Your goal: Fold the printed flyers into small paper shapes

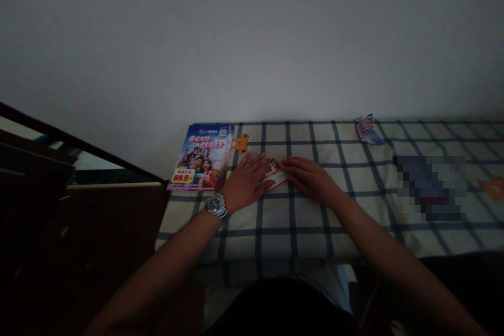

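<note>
A small folded paper flyer [277,175], white and red with printed figures, lies on the checked cloth in front of me. My left hand [247,181], with a metal watch [216,205] on its wrist, rests flat across the flyer's left part with fingers stretched out. At the flyer's right end, my right hand [309,177] has its fingers together and pinches the edge. Both hands cover part of the paper. To the left is a stack of printed flyers [200,157], its top sheet blue and pink with a yellow price label.
A blue and white checked cloth [275,241] covers the surface, which meets a pale wall [275,42]. A crumpled or folded flyer [368,130] stands at the back right. A blurred dark object [427,186] lies further right. Dark furniture [110,220] fills the left side.
</note>
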{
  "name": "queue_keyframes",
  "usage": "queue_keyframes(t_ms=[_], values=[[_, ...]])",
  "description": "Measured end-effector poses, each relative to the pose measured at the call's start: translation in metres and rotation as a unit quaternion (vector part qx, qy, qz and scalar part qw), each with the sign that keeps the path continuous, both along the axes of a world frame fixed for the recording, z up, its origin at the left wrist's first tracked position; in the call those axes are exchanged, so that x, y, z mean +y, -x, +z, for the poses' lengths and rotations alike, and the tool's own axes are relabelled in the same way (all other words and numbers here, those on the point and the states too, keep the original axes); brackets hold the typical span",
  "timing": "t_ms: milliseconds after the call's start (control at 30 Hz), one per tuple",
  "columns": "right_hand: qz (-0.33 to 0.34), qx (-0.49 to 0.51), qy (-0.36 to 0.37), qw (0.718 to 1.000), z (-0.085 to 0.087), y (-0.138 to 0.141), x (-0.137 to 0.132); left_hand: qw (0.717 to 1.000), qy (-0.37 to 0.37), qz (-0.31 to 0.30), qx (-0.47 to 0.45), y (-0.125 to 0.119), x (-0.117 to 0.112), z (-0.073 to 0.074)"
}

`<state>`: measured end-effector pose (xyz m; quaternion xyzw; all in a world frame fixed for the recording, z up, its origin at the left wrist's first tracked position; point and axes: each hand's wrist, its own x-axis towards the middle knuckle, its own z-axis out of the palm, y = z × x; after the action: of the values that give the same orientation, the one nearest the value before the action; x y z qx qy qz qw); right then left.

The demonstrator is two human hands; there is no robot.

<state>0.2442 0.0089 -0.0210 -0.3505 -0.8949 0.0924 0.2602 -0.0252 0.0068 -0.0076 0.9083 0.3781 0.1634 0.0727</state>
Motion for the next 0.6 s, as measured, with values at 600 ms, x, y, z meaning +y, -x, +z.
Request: queue_keyframes(t_ms=[600], values=[[-0.016, 0.007, -0.002, 1.0, -0.0001, -0.0002, -0.001, 1.0, 0.003, -0.01, -0.016, 0.0035, -0.0022, 0.0031]])
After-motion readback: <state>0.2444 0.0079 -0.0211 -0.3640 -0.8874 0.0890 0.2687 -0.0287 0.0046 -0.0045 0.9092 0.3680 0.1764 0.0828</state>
